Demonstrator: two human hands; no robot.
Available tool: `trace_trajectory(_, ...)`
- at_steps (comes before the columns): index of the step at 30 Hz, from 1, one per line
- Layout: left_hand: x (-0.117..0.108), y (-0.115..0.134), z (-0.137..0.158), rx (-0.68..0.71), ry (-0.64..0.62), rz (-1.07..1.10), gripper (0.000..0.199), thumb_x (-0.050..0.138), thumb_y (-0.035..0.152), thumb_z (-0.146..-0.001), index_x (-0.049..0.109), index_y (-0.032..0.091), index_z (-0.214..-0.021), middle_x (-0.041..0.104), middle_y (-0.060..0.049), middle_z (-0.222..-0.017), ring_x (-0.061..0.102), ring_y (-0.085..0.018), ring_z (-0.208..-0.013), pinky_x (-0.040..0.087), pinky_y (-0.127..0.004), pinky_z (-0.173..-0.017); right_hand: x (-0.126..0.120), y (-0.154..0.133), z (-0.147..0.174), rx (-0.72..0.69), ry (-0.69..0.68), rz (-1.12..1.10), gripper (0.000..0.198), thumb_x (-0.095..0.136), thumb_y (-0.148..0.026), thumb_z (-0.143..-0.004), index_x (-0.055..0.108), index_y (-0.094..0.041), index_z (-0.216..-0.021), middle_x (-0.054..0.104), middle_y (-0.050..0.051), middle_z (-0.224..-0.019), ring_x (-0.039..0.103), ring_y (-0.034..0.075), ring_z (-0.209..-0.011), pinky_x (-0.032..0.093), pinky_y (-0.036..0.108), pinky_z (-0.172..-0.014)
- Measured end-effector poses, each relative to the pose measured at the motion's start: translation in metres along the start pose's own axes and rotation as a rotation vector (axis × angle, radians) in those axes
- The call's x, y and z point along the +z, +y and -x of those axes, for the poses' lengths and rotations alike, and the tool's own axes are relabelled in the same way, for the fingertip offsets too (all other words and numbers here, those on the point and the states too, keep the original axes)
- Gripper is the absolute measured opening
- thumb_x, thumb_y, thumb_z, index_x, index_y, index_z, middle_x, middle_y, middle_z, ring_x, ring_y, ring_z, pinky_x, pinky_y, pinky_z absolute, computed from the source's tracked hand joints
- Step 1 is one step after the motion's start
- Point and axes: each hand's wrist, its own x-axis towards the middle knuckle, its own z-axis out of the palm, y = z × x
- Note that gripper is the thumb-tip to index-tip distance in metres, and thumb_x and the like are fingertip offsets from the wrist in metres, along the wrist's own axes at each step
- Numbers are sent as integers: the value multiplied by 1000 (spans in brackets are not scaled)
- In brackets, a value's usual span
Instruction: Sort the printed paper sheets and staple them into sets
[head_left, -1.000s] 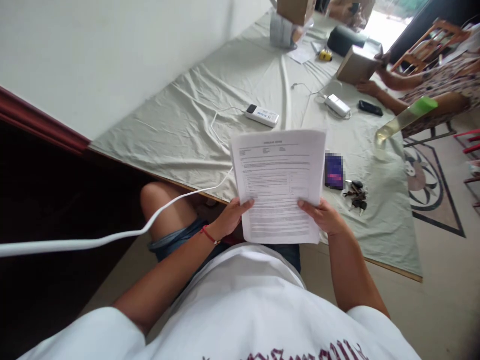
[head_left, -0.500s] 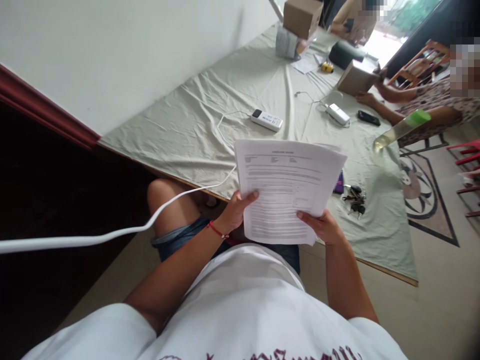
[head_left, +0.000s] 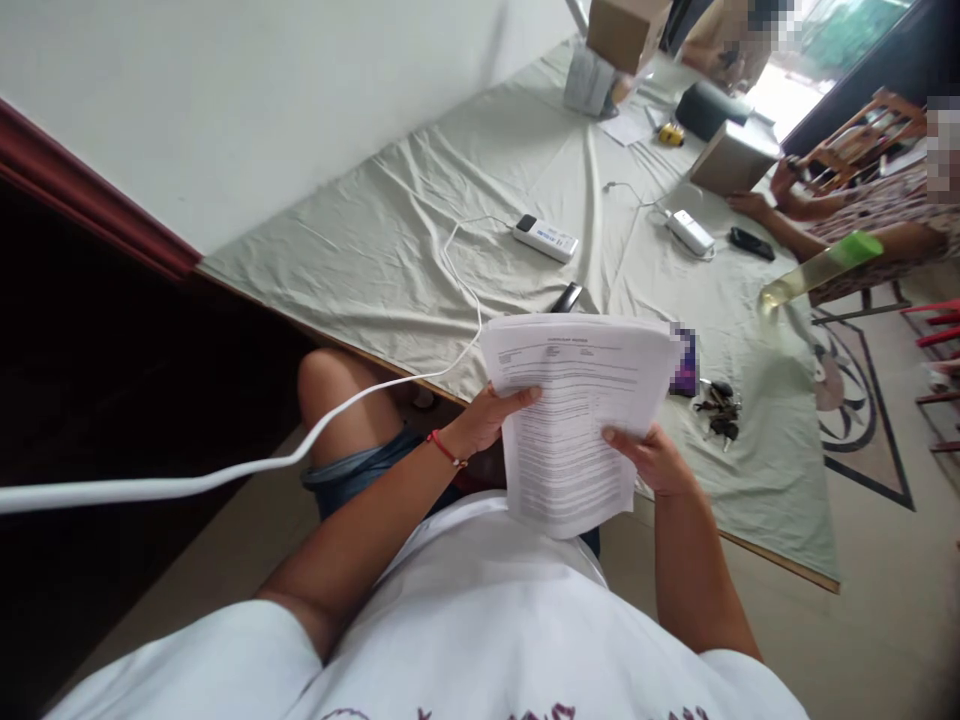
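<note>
A stack of printed papers [head_left: 570,430] is held over my lap, at the table's near edge, its sheets bowed toward me. My left hand [head_left: 491,415] grips the left side, thumb lying on top of the print and fingers hidden beneath. On the right side, my right hand [head_left: 652,455] pinches the stack the same way, thumb on the page. Just past the top edge of the papers, part of a black object [head_left: 568,297] shows; the rest is covered. Close to the right of the stack lie a purple item [head_left: 685,362] and a bunch of keys [head_left: 720,410].
A white power bank [head_left: 545,238] with a cable lies on the cloth-covered table [head_left: 420,220]. Farther right are another white device [head_left: 690,233], a black phone [head_left: 751,243] and a green-capped bottle [head_left: 821,270]. One person across holds a box [head_left: 735,158]; another stands behind.
My hands have lowered the papers slightly toward me, and the sheets bow more. The black object beyond their top edge has come into view. The whole view has shifted a little.
</note>
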Motion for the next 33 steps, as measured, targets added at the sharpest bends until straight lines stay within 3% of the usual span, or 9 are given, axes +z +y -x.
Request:
trace_trajectory(4,1,-1,-16,-15,30,-5,52,98,42,-67,82,18,-110,81,-13,-119,74,-38,-118,55,-57,-110,-2,3,-17,8,71,99,52,85,-58,-79,79,-23,-117,83,9,-114,78,31,-103,65,46,-90)
trace_trajectory(8,-1,0,-30,-85,95,-107,52,99,44,-65,83,16,-106,82,-15,-115,76,-38,-112,57,-57,-107,-13,-19,-50,-303,595,387,52,76,-52,-87,71,-26,-131,79,11,-119,74,29,-104,64,46,-87)
trace_trajectory(9,-1,1,-33,-107,85,-124,52,99,44,-65,83,16,-107,82,-15,-116,76,-38,-112,57,-57,-106,-13,-29,-59,-397,640,471,47,72,-49,-91,70,-27,-132,75,12,-127,73,29,-111,63,48,-92)
trace_trajectory(14,-2,2,-38,-170,-13,-167,49,96,44,-70,83,17,-109,82,-14,-116,76,-37,-113,57,-55,-108,13,-81,-104,-699,357,911,34,51,-36,-104,74,-27,-129,73,10,-137,61,32,-132,48,56,-116)
trace_trajectory(18,-5,5,-36,-168,6,-193,48,94,46,-74,83,19,-111,82,-12,-116,75,-37,-113,56,-55,-108,37,-98,-124,-700,104,1071,32,47,-32,-107,75,-27,-122,79,8,-122,56,33,-140,37,61,-123)
trace_trajectory(21,-6,7,-35,-162,15,-212,48,92,48,-75,83,19,-112,82,-12,-117,74,-39,-116,56,-54,-107,42,-97,-130,-660,-9,1104,35,43,-31,-109,74,-23,-122,80,10,-116,63,31,-128,42,57,-119)
trace_trajectory(24,-6,7,-36,-152,50,-191,51,91,50,-76,82,18,-114,81,-13,-118,74,-39,-116,58,-53,-105,40,-93,-135,-635,-65,1091,38,39,-31,-110,73,-21,-124,79,11,-116,69,28,-111,51,49,-107)
trace_trajectory(29,-8,0,-42,-146,63,-260,50,90,51,-78,81,16,-112,82,-13,-113,76,-36,-111,60,-51,-101,43,-88,-142,-689,-46,1028,38,38,-30,-110,71,-22,-127,79,11,-118,67,29,-117,50,50,-108)
trace_trajectory(33,-3,0,-42,-149,81,-278,52,83,55,-85,79,15,-117,83,-12,-111,78,-33,-104,62,-48,-96,48,-87,-142,-691,-67,1017,40,35,-31,-111,71,-18,-124,78,13,-106,68,27,-98,52,47,-98)
